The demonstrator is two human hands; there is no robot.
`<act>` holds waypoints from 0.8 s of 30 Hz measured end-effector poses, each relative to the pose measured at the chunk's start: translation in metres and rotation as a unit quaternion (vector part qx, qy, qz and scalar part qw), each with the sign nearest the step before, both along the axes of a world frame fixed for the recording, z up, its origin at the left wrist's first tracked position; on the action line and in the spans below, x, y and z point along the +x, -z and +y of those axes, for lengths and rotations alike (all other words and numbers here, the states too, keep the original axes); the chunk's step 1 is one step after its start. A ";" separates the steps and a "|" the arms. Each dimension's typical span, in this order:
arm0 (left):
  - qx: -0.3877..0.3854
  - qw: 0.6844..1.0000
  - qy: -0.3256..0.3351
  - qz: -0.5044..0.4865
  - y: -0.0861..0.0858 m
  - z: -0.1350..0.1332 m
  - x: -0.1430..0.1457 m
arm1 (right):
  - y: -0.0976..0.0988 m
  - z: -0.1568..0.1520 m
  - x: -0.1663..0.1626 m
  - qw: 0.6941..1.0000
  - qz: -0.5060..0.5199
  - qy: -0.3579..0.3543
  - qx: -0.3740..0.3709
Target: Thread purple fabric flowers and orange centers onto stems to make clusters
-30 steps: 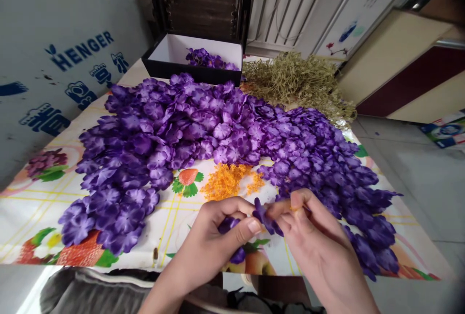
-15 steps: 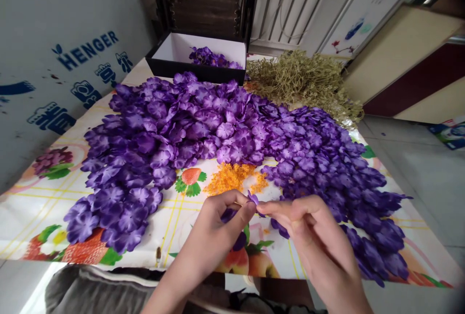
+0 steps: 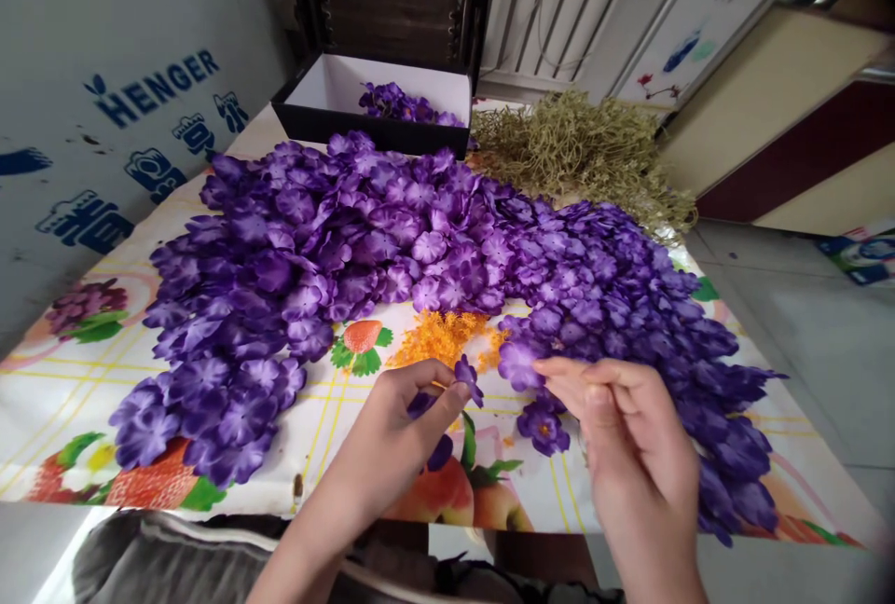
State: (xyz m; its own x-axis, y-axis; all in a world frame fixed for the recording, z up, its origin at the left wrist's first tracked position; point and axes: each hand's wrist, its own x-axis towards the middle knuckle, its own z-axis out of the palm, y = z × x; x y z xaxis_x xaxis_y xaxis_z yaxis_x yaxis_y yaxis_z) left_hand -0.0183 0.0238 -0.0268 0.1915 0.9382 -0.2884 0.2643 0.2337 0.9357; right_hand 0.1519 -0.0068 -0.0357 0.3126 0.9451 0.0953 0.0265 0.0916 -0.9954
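My left hand (image 3: 412, 422) is closed, pinching a small purple fabric flower (image 3: 468, 380) between thumb and forefinger. More purple petals (image 3: 439, 453) show below and behind that hand; whether it also holds them I cannot tell. With thumb and forefinger together, my right hand (image 3: 626, 418) grips the edge of a wider, paler purple petal piece (image 3: 519, 363). A flower with an orange centre (image 3: 545, 427) lies on the table between the hands. Just beyond them is a small heap of orange stamens (image 3: 440, 339). Purple petal pieces (image 3: 392, 222) are heaped in a broad arc around both hands.
A black box with white inside (image 3: 378, 133) stands at the back, purple flowers (image 3: 402, 105) in it. Right of it lies a tangle of dry green stems (image 3: 580, 152). The fruit-print tablecloth (image 3: 322, 455) covers the table. A large printed panel (image 3: 140, 17) borders the left side.
My hands have moved apart, the right one shifting to the right with the wider petal piece now visible in its fingers. The orange-centred flower on the table has come into fuller view.
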 end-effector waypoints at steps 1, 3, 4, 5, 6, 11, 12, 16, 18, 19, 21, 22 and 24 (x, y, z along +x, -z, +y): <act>-0.004 1.000 0.011 0.024 0.003 0.001 -0.001 | 0.000 0.001 0.000 0.999 0.033 0.006 -0.010; -0.003 0.996 0.022 0.088 0.009 0.002 -0.003 | -0.001 0.003 0.001 0.995 0.098 -0.005 -0.029; 0.003 0.993 0.018 0.120 0.013 0.002 -0.003 | 0.000 0.004 0.002 0.991 0.129 -0.016 -0.039; 0.010 0.989 0.008 0.149 0.015 0.001 -0.003 | 0.000 0.005 0.003 0.986 0.158 -0.028 -0.049; 0.018 0.986 -0.002 0.167 0.016 0.000 -0.002 | 0.002 0.005 0.004 0.980 0.187 -0.039 -0.060; 0.050 0.992 0.051 0.101 0.009 -0.009 0.003 | 0.015 0.009 0.015 0.941 0.301 -0.093 -0.122; 0.056 0.993 0.066 0.081 0.006 -0.011 0.004 | 0.018 0.010 0.017 0.934 0.316 -0.106 -0.128; 0.097 0.993 0.025 0.064 0.003 -0.013 0.006 | 0.026 0.013 0.019 0.907 0.366 -0.147 -0.148; 0.123 0.990 -0.005 0.070 0.004 -0.012 0.006 | 0.024 0.013 0.017 0.902 0.374 -0.146 -0.156; 0.133 0.988 -0.005 0.072 0.004 -0.012 0.006 | 0.022 0.013 0.015 0.902 0.376 -0.140 -0.158; 0.144 0.986 0.026 0.073 0.005 -0.010 0.005 | 0.018 0.011 0.012 0.901 0.383 -0.128 -0.160; 0.145 0.986 0.047 0.073 0.004 -0.010 0.005 | 0.016 0.011 0.011 0.899 0.388 -0.128 -0.160; 0.133 0.986 0.070 0.073 0.003 -0.009 0.005 | 0.013 0.009 0.009 0.897 0.389 -0.140 -0.156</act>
